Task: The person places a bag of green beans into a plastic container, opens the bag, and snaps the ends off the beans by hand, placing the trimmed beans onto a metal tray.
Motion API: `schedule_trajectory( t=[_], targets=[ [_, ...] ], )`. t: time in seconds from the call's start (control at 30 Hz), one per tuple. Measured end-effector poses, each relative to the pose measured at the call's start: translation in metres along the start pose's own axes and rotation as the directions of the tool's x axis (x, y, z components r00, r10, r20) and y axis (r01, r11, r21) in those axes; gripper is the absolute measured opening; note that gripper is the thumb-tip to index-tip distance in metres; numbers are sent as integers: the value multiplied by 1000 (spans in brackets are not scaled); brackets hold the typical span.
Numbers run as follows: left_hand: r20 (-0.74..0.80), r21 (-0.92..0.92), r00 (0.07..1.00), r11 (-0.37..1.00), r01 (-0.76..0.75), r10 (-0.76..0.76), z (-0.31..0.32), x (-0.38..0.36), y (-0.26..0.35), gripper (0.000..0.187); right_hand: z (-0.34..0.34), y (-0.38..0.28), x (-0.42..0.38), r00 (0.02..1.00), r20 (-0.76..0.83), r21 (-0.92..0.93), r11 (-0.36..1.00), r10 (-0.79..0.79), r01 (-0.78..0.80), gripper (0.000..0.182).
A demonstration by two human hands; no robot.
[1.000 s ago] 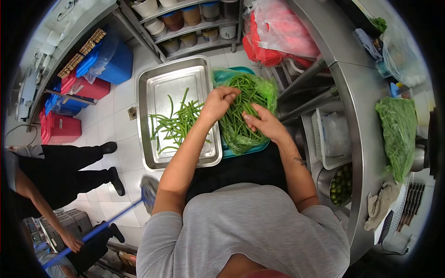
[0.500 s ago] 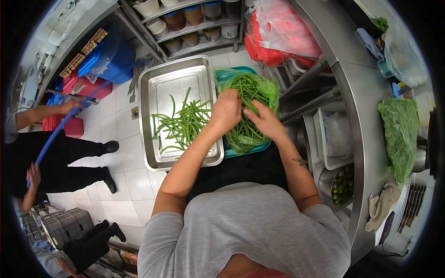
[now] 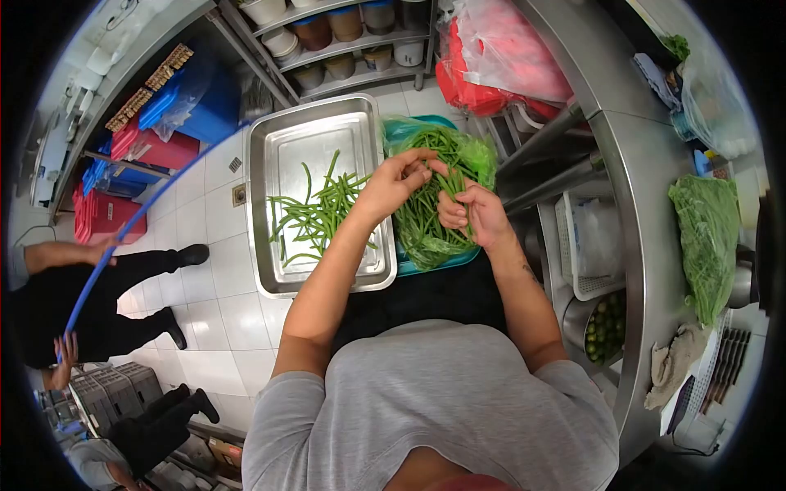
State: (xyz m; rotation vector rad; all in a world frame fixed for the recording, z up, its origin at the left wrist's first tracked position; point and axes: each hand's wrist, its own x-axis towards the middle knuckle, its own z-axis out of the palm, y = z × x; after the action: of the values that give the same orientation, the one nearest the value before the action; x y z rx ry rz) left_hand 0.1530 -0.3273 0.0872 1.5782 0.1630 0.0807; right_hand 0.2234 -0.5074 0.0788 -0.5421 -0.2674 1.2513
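Note:
My right hand [image 3: 476, 214] is closed around a small bunch of green beans [image 3: 453, 185], held upright above the bag. My left hand [image 3: 395, 185] is bent in a pinch at the top ends of that bunch. Below both hands, a clear green-tinted plastic bag [image 3: 485, 166] full of green beans lies open in a teal tray [image 3: 446, 263]. To the left stands a deep steel pan [image 3: 255, 196]. Loose green beans [image 3: 327, 209] are scattered over its bottom, some whole and long.
On the left, a co-worker's hands hold a blue hose [image 3: 155, 200]; another person's legs show lower down. A steel counter [image 3: 630, 204] runs along my right, with a bag of leafy greens [image 3: 704, 237] on it. Shelves of tubs [image 3: 344, 29] stand ahead.
My hands have drawn slightly apart, and my right hand has lifted a bunch of beans from the bag. At left, the co-worker's hands and hose have shifted down.

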Motion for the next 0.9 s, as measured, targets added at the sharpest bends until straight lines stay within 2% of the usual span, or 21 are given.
schedule_trajectory(
  t=[0.1,0.2,0.23,0.3,0.33,0.37,0.4,0.5,0.53,0.63,0.67,0.7,0.77,0.87,0.9],
  targets=[
    [7,25,1000,1000,-17,16,7,-3,12,16,0,-2,3,1000,17,-1,1000,24,-24,54],
    [142,-62,974,980,187,-177,7,-4,15,10,-6,-3,6,996,62,-41,997,70,-67,42],
    [132,-21,983,991,131,-127,6,-3,12,8,-7,-3,7,993,82,-60,995,88,-83,37],
    [122,63,992,998,18,-26,6,-1,4,6,-2,-5,4,992,1,-100,987,124,-123,23],
    [75,278,987,948,-157,142,7,-1,3,7,0,-6,3,989,-41,-120,982,139,-143,16],
    [65,483,948,821,-303,312,9,-3,1,9,-1,-7,3,988,-66,-170,974,139,-148,13],
    [92,662,878,630,-406,469,12,-5,2,11,-4,-6,4,986,-91,-220,963,138,-155,11],
    [-3,820,800,459,-341,600,34,-12,4,16,-6,-8,7,979,-176,-319,935,101,-154,10],
    [-37,829,787,459,-320,616,38,-11,-1,19,-6,-9,8,975,-205,-345,927,81,-149,11],
    [-132,889,789,424,-174,600,28,-1,-21,17,6,-12,6,961,-269,-432,884,64,-180,34],
    [-205,882,776,457,-118,596,19,3,-29,13,11,-11,3,968,-247,-477,863,53,-169,37],
    [-227,849,789,512,-126,571,7,6,-35,10,17,-10,0,974,-224,-520,840,40,-154,39],
    [-234,733,899,674,-87,371,-5,6,-26,15,17,-11,-2,978,-208,-579,804,15,-135,44],
    [-135,472,969,873,-119,205,-7,2,-3,21,7,-8,0,973,-227,-654,746,-38,-124,47],
    [-92,407,982,906,-111,162,-7,1,-1,17,5,-5,1,968,-239,-693,712,-79,-113,47]
  ],
)
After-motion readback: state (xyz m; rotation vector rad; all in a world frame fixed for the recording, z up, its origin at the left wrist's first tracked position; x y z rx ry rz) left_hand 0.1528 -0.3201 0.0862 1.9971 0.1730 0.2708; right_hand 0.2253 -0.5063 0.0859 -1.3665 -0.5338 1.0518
